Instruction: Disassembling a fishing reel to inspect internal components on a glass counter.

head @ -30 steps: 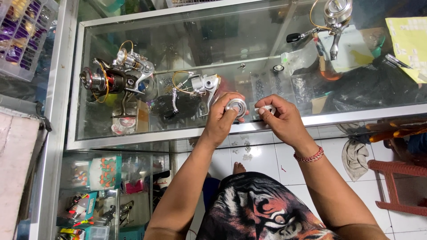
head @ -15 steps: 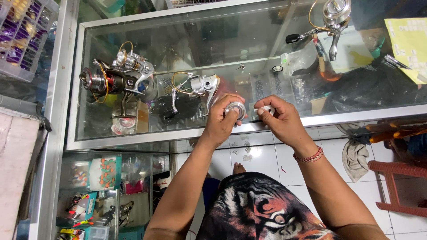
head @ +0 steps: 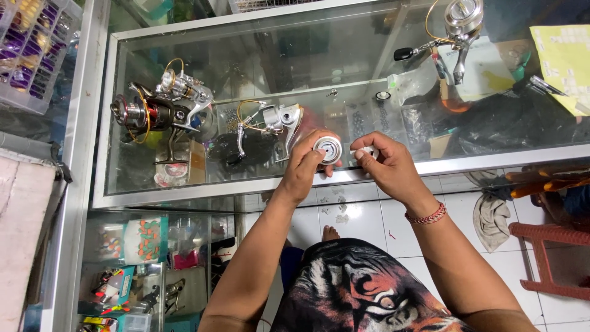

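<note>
Over the near edge of the glass-topped table [head: 184, 197], the left hand [head: 307, 169] was closed around a round, silvery metal reel spool [head: 327, 149], its circular face turned up. The right hand [head: 387, 166] pinched a small white piece [head: 364, 150], just right of the spool; its kind could not be told. The two parts were near but not joined. Left of the spool lay a partly stripped silver reel [head: 276, 120], and farther left a complete reel [head: 163, 107], glossy.
</note>
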